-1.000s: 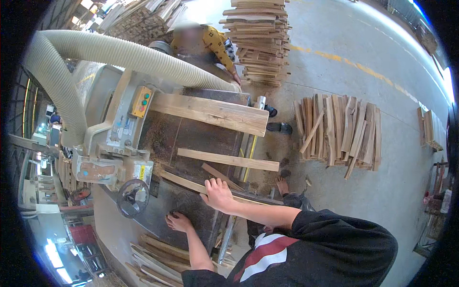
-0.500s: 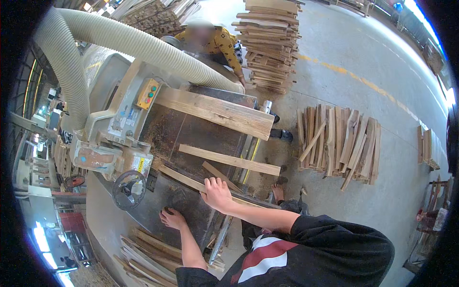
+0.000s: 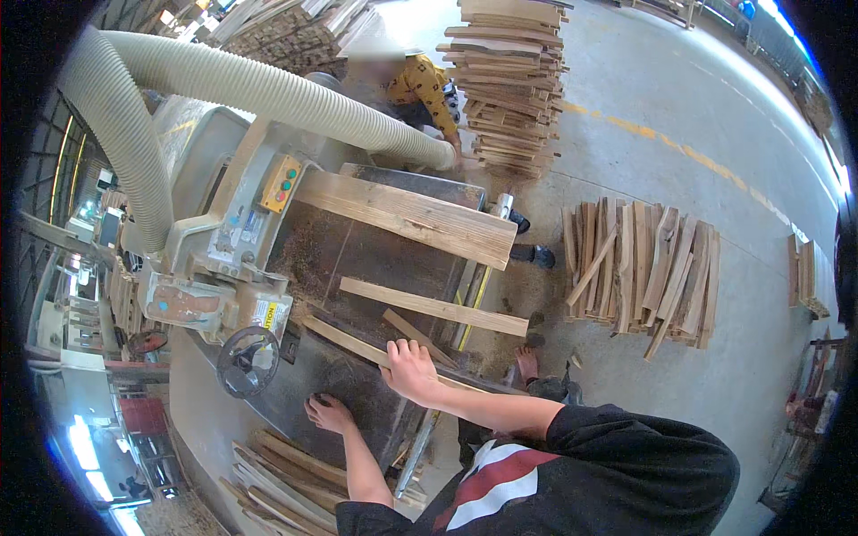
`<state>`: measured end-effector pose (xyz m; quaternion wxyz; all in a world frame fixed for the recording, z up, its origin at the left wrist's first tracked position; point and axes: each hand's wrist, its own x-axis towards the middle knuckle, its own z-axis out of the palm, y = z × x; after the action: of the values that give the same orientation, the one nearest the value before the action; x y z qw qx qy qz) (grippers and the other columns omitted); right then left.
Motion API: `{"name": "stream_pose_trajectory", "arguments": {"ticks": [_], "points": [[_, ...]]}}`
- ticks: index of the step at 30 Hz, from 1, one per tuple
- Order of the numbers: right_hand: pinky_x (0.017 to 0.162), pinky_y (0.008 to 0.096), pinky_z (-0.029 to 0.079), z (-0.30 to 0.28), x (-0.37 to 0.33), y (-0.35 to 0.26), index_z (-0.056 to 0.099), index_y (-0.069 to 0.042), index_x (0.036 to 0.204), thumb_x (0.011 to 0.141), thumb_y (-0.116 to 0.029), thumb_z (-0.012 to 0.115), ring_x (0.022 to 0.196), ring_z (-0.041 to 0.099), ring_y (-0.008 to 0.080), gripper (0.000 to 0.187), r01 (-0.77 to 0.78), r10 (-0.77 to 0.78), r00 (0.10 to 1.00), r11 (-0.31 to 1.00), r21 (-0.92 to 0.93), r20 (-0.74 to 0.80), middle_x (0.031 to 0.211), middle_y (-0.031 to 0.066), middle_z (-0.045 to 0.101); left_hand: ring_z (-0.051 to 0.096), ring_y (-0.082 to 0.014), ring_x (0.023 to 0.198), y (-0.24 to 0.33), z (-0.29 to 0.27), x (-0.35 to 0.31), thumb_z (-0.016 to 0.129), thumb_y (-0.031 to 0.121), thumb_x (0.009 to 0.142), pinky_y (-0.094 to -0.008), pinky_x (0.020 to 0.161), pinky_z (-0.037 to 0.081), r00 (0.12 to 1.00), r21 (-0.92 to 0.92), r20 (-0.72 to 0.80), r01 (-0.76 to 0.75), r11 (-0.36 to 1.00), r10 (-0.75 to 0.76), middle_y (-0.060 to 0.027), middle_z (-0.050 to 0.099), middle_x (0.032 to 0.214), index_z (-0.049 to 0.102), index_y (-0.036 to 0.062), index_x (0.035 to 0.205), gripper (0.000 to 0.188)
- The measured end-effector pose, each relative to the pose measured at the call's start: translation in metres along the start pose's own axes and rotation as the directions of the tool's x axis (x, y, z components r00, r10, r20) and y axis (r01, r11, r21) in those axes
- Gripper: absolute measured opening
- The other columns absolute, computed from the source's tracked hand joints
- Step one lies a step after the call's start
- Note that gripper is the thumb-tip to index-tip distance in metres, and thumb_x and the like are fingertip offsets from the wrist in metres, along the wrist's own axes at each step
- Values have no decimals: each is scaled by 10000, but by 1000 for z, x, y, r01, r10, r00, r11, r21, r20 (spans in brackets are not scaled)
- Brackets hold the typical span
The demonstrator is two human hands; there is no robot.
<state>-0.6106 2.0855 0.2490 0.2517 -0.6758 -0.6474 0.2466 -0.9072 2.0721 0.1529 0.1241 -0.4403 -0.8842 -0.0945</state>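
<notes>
My right hand [image 3: 412, 372] is closed over a long narrow wooden strip [image 3: 347, 340] that lies on the dark metal table of a woodworking machine [image 3: 362, 393]. The strip's far end reaches toward the machine head [image 3: 234, 299]. On the bare table nearer the handwheel [image 3: 248, 361], my left hand [image 3: 329, 414] rests with its fingers apart and slightly bent, holding nothing visible. Beyond the strip lie a short wood offcut [image 3: 420, 338], a second strip [image 3: 433, 305] and a wide plank [image 3: 411, 214].
Two ribbed dust hoses [image 3: 286, 94] run over the machine, beside a yellow button box [image 3: 281, 183]. A person in a yellow patterned shirt [image 3: 420, 82] is at the far side. Stacked boards [image 3: 509, 89] and a floor pile [image 3: 639, 268] stand right; more strips [image 3: 290, 469] lie below left.
The whole view has shifted slightly. Both my hands keep their places, and the strip shows no clear movement. The person across the machine has leaned a little.
</notes>
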Motion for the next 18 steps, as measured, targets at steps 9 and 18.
{"name": "stream_pose_trajectory", "arguments": {"ticks": [9, 18], "points": [[928, 469, 467, -6, 2, 0, 548, 1, 1212, 876, -323, 693, 1083, 579, 351, 489, -41, 38, 994, 999, 28, 102, 1100, 171, 602, 445, -370, 1331, 0, 1, 0, 497, 396, 1031, -570, 996, 428, 1000, -44, 11, 22, 999, -22, -129, 491, 1450, 552, 98, 1343, 435], [913, 490, 476, -1, 2, -1, 543, -8, 1150, 878, -332, 681, 1080, 580, 360, 444, -9, 8, 1000, 999, 38, 29, 1097, 178, 601, 500, -376, 1284, 3, -2, 0, 557, 283, 998, -569, 961, 457, 995, -40, -91, -36, 999, 32, -160, 531, 1409, 599, 66, 1261, 343]]}}
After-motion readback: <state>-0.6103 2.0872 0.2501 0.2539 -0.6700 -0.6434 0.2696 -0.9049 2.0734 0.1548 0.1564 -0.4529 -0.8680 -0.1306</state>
